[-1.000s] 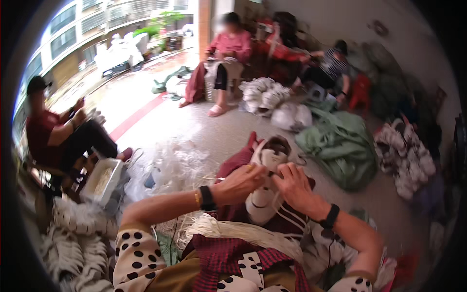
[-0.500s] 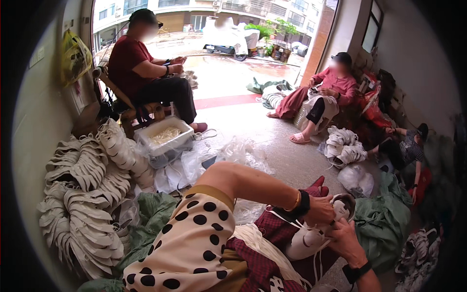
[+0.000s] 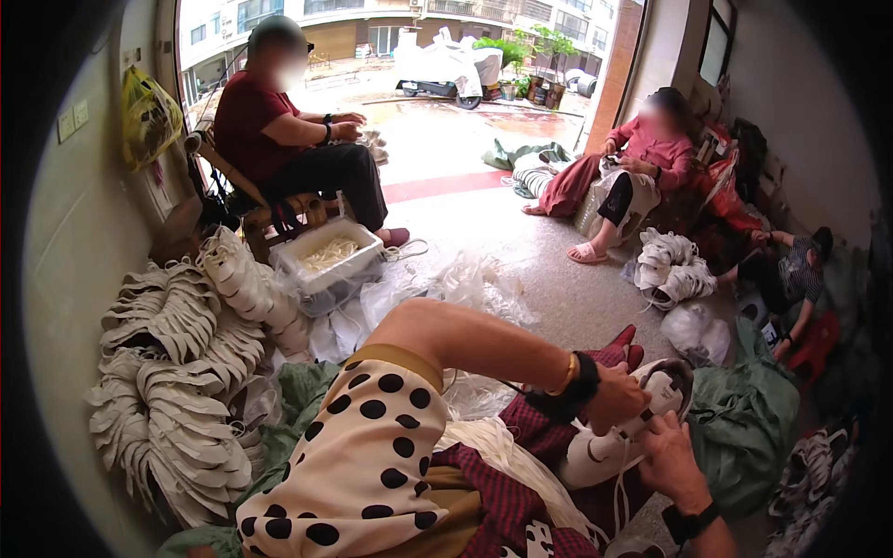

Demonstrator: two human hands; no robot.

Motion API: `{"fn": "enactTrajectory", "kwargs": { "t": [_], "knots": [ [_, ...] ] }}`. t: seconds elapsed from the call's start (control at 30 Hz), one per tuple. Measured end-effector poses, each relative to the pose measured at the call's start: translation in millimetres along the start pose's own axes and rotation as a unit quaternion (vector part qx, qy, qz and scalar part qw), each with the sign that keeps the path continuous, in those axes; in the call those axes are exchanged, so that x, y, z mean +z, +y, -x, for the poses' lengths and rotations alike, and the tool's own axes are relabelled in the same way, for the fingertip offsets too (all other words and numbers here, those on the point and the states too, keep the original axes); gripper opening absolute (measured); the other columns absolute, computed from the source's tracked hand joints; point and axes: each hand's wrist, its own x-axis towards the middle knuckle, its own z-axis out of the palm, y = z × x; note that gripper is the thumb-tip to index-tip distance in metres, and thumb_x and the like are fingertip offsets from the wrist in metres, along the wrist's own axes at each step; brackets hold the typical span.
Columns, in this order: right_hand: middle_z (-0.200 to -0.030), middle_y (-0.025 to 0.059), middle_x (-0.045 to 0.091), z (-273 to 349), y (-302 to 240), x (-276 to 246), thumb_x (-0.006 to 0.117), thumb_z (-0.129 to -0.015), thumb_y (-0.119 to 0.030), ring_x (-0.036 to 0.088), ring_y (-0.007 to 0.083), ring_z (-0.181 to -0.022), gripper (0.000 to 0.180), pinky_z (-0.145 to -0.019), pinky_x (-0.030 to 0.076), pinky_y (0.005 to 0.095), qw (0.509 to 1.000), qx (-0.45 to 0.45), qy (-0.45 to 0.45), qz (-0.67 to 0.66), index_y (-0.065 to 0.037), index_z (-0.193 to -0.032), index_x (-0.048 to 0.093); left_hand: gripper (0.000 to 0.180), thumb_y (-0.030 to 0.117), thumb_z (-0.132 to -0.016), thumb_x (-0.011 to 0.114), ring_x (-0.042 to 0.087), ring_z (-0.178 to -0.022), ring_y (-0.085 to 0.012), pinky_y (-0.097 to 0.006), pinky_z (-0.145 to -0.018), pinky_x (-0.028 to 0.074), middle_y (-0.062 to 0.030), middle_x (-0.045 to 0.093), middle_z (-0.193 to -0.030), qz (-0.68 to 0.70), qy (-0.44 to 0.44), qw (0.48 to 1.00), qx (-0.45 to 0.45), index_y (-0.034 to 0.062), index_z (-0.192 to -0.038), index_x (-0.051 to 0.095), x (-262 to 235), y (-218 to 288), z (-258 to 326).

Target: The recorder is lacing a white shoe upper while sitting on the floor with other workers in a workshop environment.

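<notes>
A white shoe upper (image 3: 591,458) lies over my lap, tilted, its padded opening pointing away to the right. My left hand (image 3: 616,398) is closed in a pinch above its lacing area; what its fingertips hold is too small to make out. My right hand (image 3: 672,458) grips the near side of the upper, its fingers close to the left fingertips. A white shoelace (image 3: 621,498) dangles below the right hand. Across my lap, on dark red checked cloth (image 3: 493,479), runs a bundle of long white laces (image 3: 516,465).
Stacked white shoe uppers (image 3: 177,409) fill the left side, near a white box (image 3: 349,253) of laces. Clear plastic bags (image 3: 465,288) lie ahead. Green sacking (image 3: 749,418) sits at right. Two seated people (image 3: 270,121) work beyond; another person (image 3: 791,274) is low at far right.
My left hand has drawn slightly off the upper, and the lace that trailed beside its wrist no longer shows there. The right hand stays at the upper. The whole view has shifted a little.
</notes>
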Motion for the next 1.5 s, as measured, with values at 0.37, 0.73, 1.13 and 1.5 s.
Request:
{"fn": "enactTrajectory", "kwargs": {
  "t": [0.37, 0.73, 1.13, 1.5],
  "knots": [
    [-0.086, 0.0157, 0.064, -20.7, 0.9, 11.1, 0.06, -0.081, -0.014, 0.058, 0.0356, -0.088, 0.018, -0.082, 0.05, 0.0474, 0.991, 0.071, 0.0, -0.109, -0.002, -0.075, 0.072, 0.02, 0.014, -0.058, 0.074, 0.063, -0.074, -0.0315, -0.047, -0.069, 0.036, -0.0128, 0.061, -0.08, 0.012, 0.049, 0.992, -0.113, 0.0039, -0.074, 0.067, 20.5, 5.0, -19.2],
    [-0.08, -0.0058, 0.048, 3.2, -10.7, 28.5, 0.056, -0.094, -0.021, 0.042, 0.004, -0.078, 0.02, -0.069, 0.035, 0.0234, 0.732, 0.202, 0.229, -0.61, -0.007, -0.08, 0.057, 0.016, 0.011, -0.079, 0.063, 0.063, -0.068, -0.0299, -0.037, -0.065, 0.05, -0.016, 0.062, -0.077, 0.239, 0.094, 0.966, 0.032, -0.0035, -0.073, 0.061, 22.7, -4.7, -14.2],
    [-0.087, 0.0007, 0.064, -14.5, 8.9, 42.7, 0.061, -0.097, -0.024, 0.06, 0.0083, -0.085, 0.026, -0.079, 0.048, 0.0265, 0.769, 0.105, 0.237, -0.584, -0.001, -0.093, 0.072, 0.017, 0.01, -0.101, 0.057, 0.061, -0.07, -0.0082, -0.023, -0.064, 0.051, -0.0031, 0.067, -0.085, 0.534, 0.314, 0.775, -0.126, -0.0023, -0.111, 0.062, 19.7, 40.2, 11.5],
    [-0.085, 0.001, 0.063, -6.5, -3.0, 44.4, 0.066, -0.094, -0.016, 0.06, 0.008, -0.084, 0.018, -0.076, 0.05, 0.0253, 0.76, 0.137, 0.3, -0.56, 0.0, -0.093, 0.074, 0.027, 0.024, -0.104, 0.058, 0.061, -0.072, -0.0067, -0.023, -0.065, 0.05, -0.0034, 0.067, -0.085, 0.688, 0.232, 0.668, -0.162, -0.001, -0.104, 0.069, 48.7, 50.1, 5.8]
  ]
}}
